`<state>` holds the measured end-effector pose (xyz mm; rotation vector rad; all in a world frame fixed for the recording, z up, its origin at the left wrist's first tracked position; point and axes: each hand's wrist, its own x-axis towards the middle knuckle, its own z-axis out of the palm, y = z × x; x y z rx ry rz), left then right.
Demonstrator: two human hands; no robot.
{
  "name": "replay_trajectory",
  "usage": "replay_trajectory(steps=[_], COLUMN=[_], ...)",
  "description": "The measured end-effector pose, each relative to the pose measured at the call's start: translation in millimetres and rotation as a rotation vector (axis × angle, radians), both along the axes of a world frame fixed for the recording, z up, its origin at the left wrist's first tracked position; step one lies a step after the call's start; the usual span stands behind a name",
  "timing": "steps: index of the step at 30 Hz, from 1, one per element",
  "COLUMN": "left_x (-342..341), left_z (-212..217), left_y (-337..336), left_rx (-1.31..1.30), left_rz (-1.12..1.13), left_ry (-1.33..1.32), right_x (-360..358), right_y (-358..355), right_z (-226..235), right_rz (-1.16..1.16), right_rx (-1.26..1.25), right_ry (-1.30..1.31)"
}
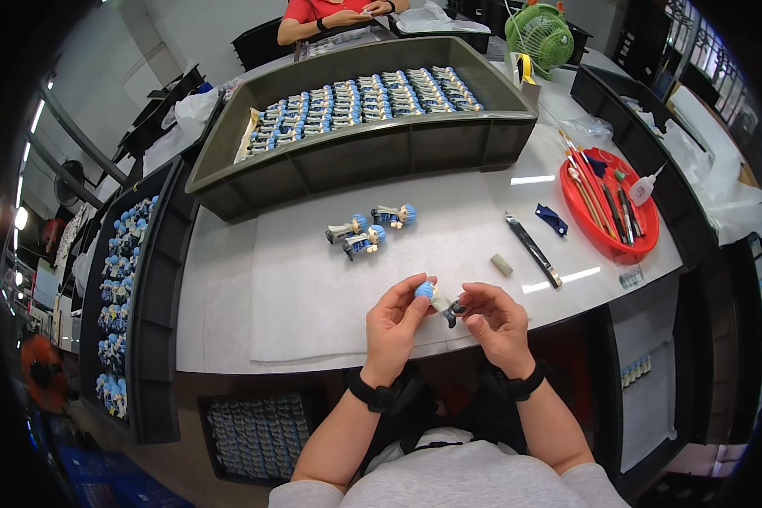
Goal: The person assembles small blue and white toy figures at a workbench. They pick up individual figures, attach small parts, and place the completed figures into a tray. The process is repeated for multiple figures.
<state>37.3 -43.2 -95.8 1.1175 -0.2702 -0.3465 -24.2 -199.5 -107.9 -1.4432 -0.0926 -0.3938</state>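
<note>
The left hand (395,320) and the right hand (495,317) are holding one small figurine (438,300) between them, just above the near edge of the white table (229,296). The left fingers are closing around the figurine's blue-haired head; the right fingers are pinching its dark lower end, near the feet. Both hands are narrowly closed on the piece, with no open span showing

Handling judgement: the figurine is looking light, rigid and moulded, with a painted surface. Thin limbs and painted areas are probably the weak points, so a grip on the head and on the body or legs, as shown, is appearing the safest. A smooth finish may be making it slightly slippery, which favours fingertip pressure from two sides

Three similar figurines (368,229) are lying on the table further out, well apart from the hands. A grey tray (356,161) of many more is standing behind them. A red dish (580,222) with brushes, a dark hand tool (533,251) and a small pale block (501,264) are lying to the right
</note>
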Motion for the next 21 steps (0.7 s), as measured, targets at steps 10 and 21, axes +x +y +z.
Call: replay_trajectory(steps=[10, 21], left_x=[-1.2, -2.6], left_z=[-5.2, -7.4], left_y=[6.5, -7.0], left_rx=[-0.032, 0.082], left_rz=[0.007, 0.085], left_ry=[-0.136, -0.159], right_x=[2.4, -11.9], right_y=[9.8, -25.4], right_z=[4.5, 16.6], right_rz=[-0.115, -0.104], right_rx=[-0.208, 0.034], right_ry=[0.02, 0.067])
